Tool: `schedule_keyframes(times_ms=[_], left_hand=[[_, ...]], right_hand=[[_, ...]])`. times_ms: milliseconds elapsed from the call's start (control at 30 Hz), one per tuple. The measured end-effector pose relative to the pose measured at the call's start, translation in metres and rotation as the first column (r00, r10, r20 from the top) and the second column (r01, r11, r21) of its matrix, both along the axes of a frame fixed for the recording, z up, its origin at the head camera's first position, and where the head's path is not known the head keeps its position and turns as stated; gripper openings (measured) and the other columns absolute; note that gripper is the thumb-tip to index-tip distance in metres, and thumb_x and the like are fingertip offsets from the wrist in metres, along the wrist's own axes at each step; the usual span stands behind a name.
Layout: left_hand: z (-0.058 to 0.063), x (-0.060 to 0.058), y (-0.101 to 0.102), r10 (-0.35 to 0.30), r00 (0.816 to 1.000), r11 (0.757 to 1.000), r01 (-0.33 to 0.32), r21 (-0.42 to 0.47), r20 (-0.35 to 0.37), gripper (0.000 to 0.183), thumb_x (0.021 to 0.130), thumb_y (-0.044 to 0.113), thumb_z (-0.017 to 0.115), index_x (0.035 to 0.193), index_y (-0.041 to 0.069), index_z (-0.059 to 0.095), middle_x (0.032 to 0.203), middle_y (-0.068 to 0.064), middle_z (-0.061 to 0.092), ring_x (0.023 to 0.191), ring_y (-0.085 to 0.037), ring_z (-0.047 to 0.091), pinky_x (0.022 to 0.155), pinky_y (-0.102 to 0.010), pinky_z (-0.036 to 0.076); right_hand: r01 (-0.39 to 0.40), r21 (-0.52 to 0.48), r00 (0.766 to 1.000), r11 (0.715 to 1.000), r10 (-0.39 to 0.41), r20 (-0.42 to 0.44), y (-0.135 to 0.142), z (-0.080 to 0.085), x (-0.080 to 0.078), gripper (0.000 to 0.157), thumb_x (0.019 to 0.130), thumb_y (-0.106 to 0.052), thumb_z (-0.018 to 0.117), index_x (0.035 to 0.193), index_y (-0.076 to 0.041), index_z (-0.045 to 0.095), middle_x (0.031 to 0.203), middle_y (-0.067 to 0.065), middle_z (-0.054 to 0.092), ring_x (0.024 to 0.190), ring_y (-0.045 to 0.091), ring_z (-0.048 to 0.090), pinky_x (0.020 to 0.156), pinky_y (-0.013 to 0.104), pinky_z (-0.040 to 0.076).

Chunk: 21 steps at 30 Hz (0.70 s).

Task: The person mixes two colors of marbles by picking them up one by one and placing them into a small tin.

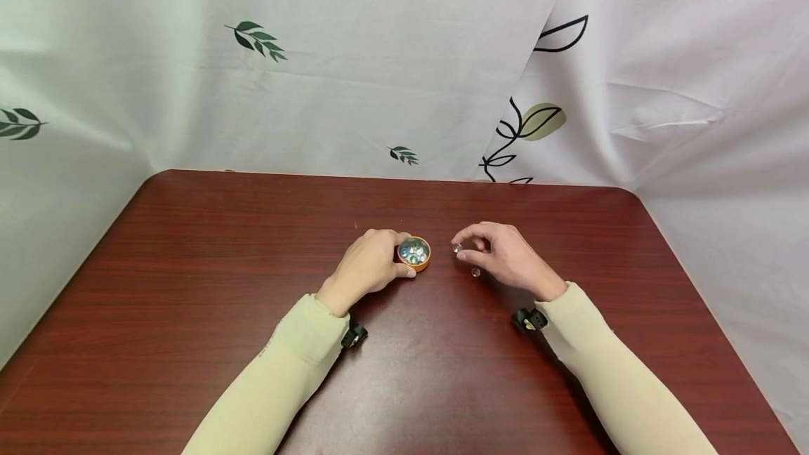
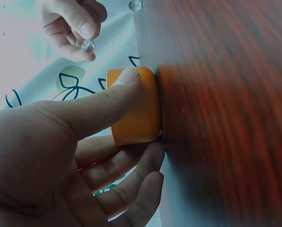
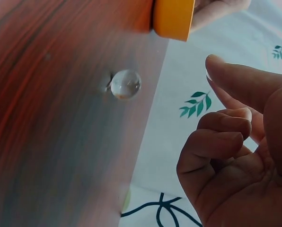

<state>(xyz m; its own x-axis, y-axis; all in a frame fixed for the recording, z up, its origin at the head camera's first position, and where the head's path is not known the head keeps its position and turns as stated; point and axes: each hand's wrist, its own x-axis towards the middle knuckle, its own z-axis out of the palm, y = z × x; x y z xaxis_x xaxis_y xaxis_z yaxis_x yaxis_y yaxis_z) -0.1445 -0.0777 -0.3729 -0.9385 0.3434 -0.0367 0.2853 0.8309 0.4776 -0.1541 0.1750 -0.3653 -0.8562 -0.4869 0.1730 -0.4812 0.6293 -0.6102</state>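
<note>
A small round orange container point(image 1: 424, 267) stands on the table, and glassy marbles point(image 1: 413, 251) fill it. My left hand point(image 1: 368, 258) grips its side, thumb on the near wall and fingers on the far one; the left wrist view shows the thumb flat against the orange wall point(image 2: 143, 111). To the right of the container, my right hand point(image 1: 505, 253) pinches a clear marble point(image 2: 88, 46) between thumb and index finger, above the table. In the right wrist view that marble is hidden behind the thumb. A second clear marble point(image 3: 126, 84) lies on the table below the right hand.
The dark red wooden table point(image 1: 189, 265) has rounded far corners. White curtains point(image 1: 379, 76) with leaf prints hang behind it and at both sides. A black wrist camera point(image 1: 355, 335) sits on the left wrist and another camera point(image 1: 528, 319) on the right.
</note>
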Motion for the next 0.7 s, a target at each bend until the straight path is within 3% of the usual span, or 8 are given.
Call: schedule_keyframes(times_ms=[700], left_hand=[[0.003, 0.001, 0.0, -0.011, 1.0, 1.0, 0.011, 0.001, 0.002, 0.063, 0.079, 0.033, 0.087, 0.134, 0.011, 0.066, 0.122, -0.005, 0.07, 0.104, -0.021, 0.067, 0.084, -0.037, 0.053]], right_hand=[[0.071, -0.056, 0.995, 0.996, -0.066, 0.074, -0.03, 0.001, 0.006, 0.011, 0.089, -0.016, 0.078, 0.1, -0.015, 0.076, 0.067, -0.004, 0.047, 0.061, 0.013, 0.044, 0.062, 0.027, 0.04]])
